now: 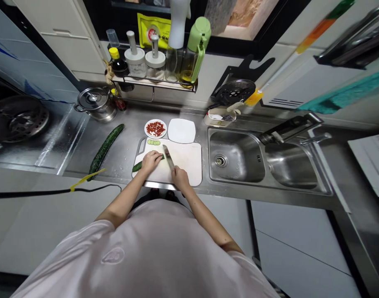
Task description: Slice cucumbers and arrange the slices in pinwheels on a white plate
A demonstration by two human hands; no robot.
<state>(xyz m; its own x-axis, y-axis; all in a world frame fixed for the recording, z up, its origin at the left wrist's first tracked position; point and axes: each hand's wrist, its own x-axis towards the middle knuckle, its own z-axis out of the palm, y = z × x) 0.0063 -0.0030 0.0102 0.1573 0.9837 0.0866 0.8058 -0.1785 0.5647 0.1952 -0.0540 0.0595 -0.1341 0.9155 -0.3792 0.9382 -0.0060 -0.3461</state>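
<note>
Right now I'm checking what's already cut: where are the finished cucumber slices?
In the head view, the cucumber slices lie at the far left corner of the cutting board, just beyond the left hand and in front of the plate of chopped red chilli.

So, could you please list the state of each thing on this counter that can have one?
Left hand: pressing down the cucumber on the board.
Right hand: gripping the knife, blade at the cucumber.
Cutting board: flat, a few cucumber slices on it.
Whole cucumber: uncut.
Pot: lidded.
Sink: unplugged.
Square plate: bare.
</note>
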